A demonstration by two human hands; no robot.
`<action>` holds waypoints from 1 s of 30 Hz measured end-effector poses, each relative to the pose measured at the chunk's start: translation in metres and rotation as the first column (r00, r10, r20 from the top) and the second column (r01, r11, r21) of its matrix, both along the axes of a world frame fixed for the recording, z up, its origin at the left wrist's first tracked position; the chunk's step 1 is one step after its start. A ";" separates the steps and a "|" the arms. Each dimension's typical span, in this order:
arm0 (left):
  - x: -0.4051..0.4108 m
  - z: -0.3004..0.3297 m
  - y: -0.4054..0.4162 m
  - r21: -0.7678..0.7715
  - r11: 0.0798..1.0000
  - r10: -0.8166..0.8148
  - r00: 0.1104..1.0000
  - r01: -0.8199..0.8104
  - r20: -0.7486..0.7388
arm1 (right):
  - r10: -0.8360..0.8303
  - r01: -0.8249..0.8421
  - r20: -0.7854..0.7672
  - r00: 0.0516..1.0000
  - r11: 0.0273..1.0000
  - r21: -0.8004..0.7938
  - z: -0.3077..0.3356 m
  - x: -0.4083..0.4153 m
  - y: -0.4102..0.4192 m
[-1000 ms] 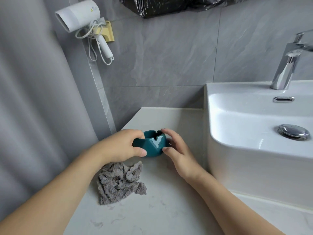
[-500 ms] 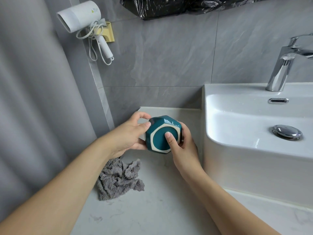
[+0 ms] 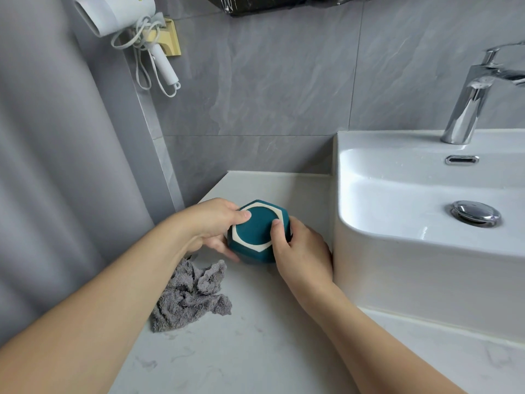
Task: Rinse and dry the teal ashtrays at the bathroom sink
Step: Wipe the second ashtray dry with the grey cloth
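A teal hexagonal ashtray is turned upside down, its base with a white unglazed ring facing up, low over the countertop left of the sink. My left hand grips its left side, thumb on the base. My right hand grips its right side, thumb also on the base. Whether its rim touches the counter is hidden. A crumpled grey cloth lies on the counter just below my left hand.
A white sink basin with a chrome drain plug and a chrome faucet stands at the right. A white hair dryer hangs on the wall at upper left. Grey tiled walls close off the back and left.
The ashtray was upright on the counter, then lifted and flipped. Now it is fully upside down and lowered back toward the counter, both hands still on it.
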State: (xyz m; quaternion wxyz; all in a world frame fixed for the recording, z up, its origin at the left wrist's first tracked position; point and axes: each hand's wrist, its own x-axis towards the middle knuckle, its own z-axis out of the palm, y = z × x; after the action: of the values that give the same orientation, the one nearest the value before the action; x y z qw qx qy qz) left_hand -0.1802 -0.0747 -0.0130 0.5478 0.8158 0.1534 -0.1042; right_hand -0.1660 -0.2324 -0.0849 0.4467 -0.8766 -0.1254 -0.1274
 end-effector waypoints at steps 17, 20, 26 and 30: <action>0.011 -0.025 0.006 0.601 0.799 -0.013 0.999 -0.010 0.034 | 0.003 -0.024 -0.096 0.995 0.975 -0.222 -0.006 0.004 0.004; -0.018 -0.022 0.020 0.805 0.581 -0.049 0.981 -0.125 0.188 | 0.026 -0.041 -0.081 0.996 0.979 -0.199 -0.009 -0.009 -0.001; -0.091 -0.049 0.025 0.790 0.607 0.059 0.986 0.089 -0.157 | 0.149 -0.162 -0.101 0.984 0.978 -0.131 -0.012 -0.017 -0.001; -0.081 -0.052 0.025 0.741 0.671 -0.097 0.992 0.007 0.078 | 0.146 -0.157 -0.166 0.975 0.986 -0.056 -0.015 -0.008 0.000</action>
State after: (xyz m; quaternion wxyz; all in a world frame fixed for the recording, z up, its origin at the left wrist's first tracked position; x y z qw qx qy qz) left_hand -0.2616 -0.0501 -0.0650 0.1754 0.9761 0.1283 -0.0033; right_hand -0.1741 -0.2320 -0.0996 0.4334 -0.8868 -0.1596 -0.0170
